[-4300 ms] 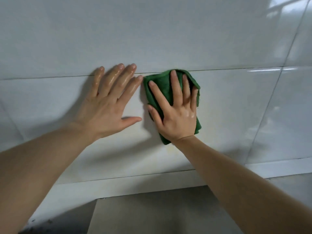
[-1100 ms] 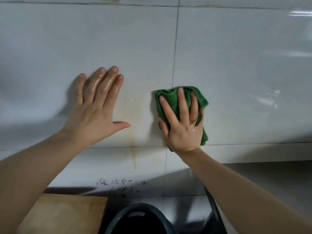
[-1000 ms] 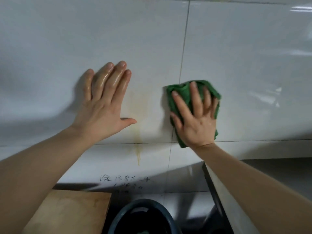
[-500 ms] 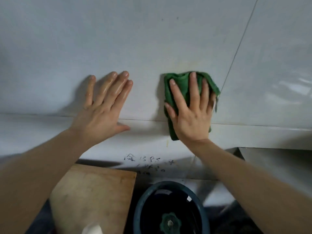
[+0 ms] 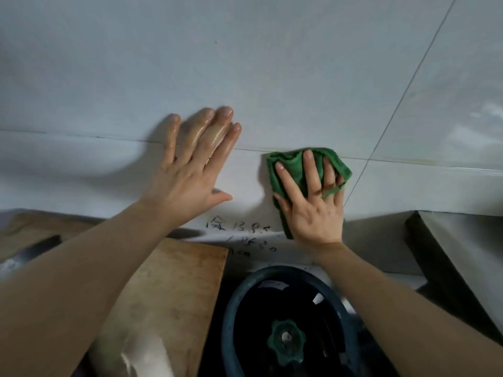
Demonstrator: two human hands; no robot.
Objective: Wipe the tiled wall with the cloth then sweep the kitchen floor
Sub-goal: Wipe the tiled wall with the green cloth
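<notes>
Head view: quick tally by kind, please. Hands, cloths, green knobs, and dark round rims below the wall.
Hands: 2, left hand flat on the tiled wall, right hand pressing the cloth to it
Cloths: 1, green cloth
Green knobs: 1, knob inside the rim
Dark round rims: 1, rim
Total: 5

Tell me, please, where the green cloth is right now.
In the head view, the green cloth sits right of centre, pressed to the tiled wall under the right hand, just below a horizontal grout line.
</notes>
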